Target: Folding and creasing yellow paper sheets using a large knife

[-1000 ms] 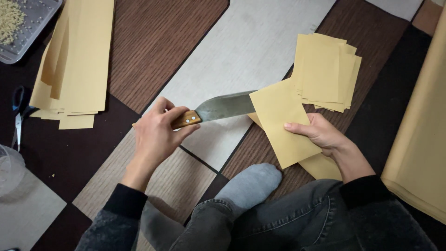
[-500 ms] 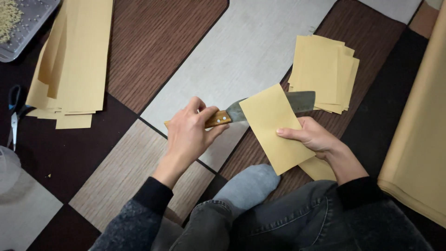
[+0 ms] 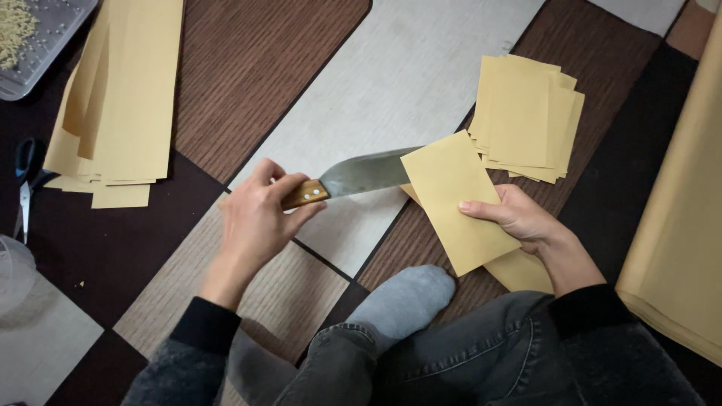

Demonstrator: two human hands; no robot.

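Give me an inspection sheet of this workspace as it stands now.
Surface: patterned floor in brown, grey and dark panels.
Job's things: knife with wooden handle, blade slid into a folded tan sheet; cut pile beyond it; long strips stacked far left.
Clutter: scissors at left edge; tray of small grains top left; clear tub lower left.
Hands: left hand grips the knife handle; right hand pinches the sheet.
Cables: nothing seen.
Surroundings: large tan paper at right; the person's grey sock and jeans below.
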